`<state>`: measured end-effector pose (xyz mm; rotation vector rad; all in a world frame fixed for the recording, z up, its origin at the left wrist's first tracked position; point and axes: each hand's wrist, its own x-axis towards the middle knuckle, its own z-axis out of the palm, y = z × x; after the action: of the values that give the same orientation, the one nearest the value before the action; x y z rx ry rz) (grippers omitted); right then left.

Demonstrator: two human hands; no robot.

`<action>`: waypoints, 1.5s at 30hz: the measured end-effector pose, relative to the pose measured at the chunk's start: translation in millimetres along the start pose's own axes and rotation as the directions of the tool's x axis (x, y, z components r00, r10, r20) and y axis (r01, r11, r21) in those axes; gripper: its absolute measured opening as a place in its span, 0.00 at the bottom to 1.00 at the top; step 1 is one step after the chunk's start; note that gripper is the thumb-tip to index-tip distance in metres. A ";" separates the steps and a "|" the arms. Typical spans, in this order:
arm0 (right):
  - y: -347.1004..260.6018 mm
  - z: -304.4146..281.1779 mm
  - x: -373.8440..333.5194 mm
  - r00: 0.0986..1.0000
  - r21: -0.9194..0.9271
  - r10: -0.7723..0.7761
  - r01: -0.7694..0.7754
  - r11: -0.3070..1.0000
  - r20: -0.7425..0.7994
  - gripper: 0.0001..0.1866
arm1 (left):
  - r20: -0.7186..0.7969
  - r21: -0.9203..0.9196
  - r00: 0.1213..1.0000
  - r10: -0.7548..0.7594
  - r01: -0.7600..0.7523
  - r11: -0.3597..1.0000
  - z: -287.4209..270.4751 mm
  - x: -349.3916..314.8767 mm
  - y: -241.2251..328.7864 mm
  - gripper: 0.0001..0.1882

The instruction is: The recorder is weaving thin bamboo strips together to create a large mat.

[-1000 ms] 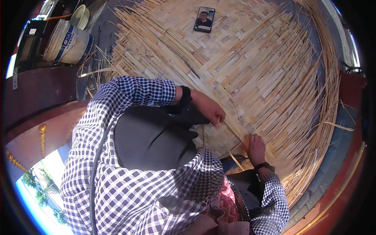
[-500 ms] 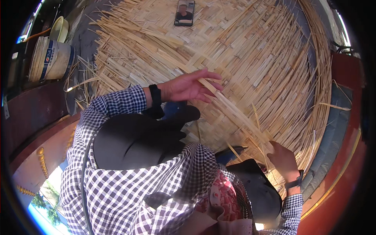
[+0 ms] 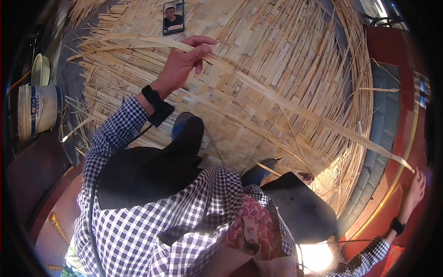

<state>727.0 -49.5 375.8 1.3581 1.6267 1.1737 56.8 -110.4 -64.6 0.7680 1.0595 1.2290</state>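
Note:
A long, flat, pale reed strip [image 3: 318,117] is stretched diagonally over a partly woven reed mat [image 3: 198,106]. My left hand [image 3: 184,62] is closed around it near the far side of the mat, and the strip runs on past that hand to the left. My right hand [image 3: 415,189] pinches its other end out beyond the mat's right edge, over the red surface. Loose strip ends fan out along the mat's left side. A tall bundle of unwoven strips [image 3: 362,92] curves along its right side.
A phone [image 3: 173,17] showing a person lies at the mat's far edge. To the left stand a white bucket [image 3: 46,108] and a pale basin [image 3: 40,69]. My feet, one in a blue shoe [image 3: 258,173], rest on the mat. Grey padding [image 3: 385,106] borders the red surface on the right.
My right hand has moved outward to the right with the strip's end. My left hand has gone farther and left, its spread fingers now closed on the strip. The view has shifted.

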 end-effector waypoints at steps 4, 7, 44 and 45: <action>-269.7 -192.2 57.1 0.823 0.776 -0.452 0.521 0.355 -0.345 0.45 | 0.220 -0.254 0.973 -0.065 0.121 0.960 77.0 -12.4 -13.1 0.16; -372.1 -230.2 39.1 0.701 0.912 -0.586 0.349 -0.214 -0.406 0.35 | 0.366 -0.325 0.931 0.005 0.123 0.938 83.2 -2.3 -16.7 0.19; -637.0 -132.1 77.1 0.983 0.918 -0.182 -0.096 -0.384 0.026 0.08 | 0.269 -0.298 0.939 0.213 -0.129 0.946 85.0 109.5 152.6 0.10; -635.9 -129.2 77.6 0.981 0.926 -0.191 -0.097 -0.365 0.027 0.08 | 0.263 -0.319 0.940 0.216 -0.126 0.939 73.8 111.6 142.9 0.10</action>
<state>376.2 -23.5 -174.9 2.0936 2.5159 -1.1489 74.5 33.2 67.2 0.7907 0.5542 1.3374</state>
